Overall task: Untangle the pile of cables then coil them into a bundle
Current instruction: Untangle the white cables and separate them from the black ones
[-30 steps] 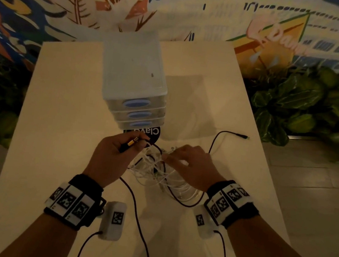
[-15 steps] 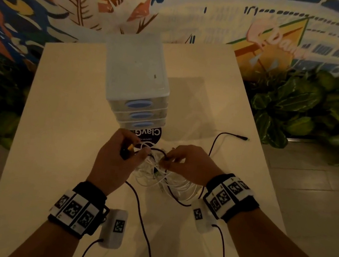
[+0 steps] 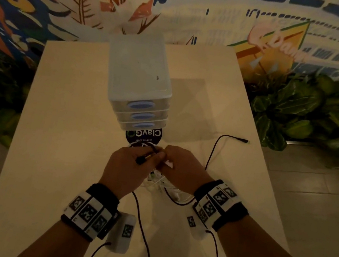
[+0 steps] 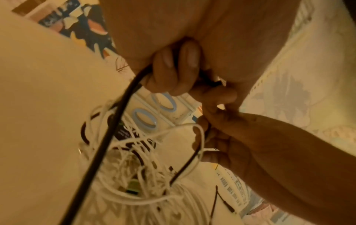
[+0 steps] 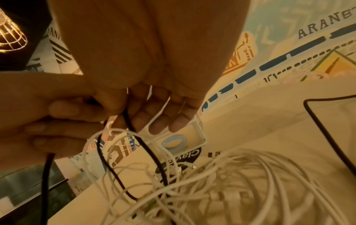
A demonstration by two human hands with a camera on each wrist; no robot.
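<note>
A tangle of thin white cables [image 3: 162, 186] lies on the table just under my hands, with a black cable [image 3: 212, 155] running through it. My left hand [image 3: 148, 158] grips the black cable's plug end [image 3: 144, 159], with fingers curled round it [image 4: 173, 68]. My right hand [image 3: 166, 161] touches the left and pinches a loop of the same black cable [image 5: 127, 115] above the pile [image 5: 231, 182]. A white loop [image 5: 115, 132] hangs just below those fingers. The black cable's other plug [image 3: 242, 140] lies on the table to the right.
A white three-drawer unit [image 3: 138, 79] stands just beyond my hands, with a round black sticker [image 3: 143, 137] at its foot. The beige table [image 3: 63, 133] has its edges to the left and right. Green plants [image 3: 299, 117] flank it. Thin black wrist-camera leads [image 3: 143, 231] trail toward me.
My hands have come together: the left brought the plug rightward to meet the right. Both moved a little away from me, toward the drawers, above the pile.
</note>
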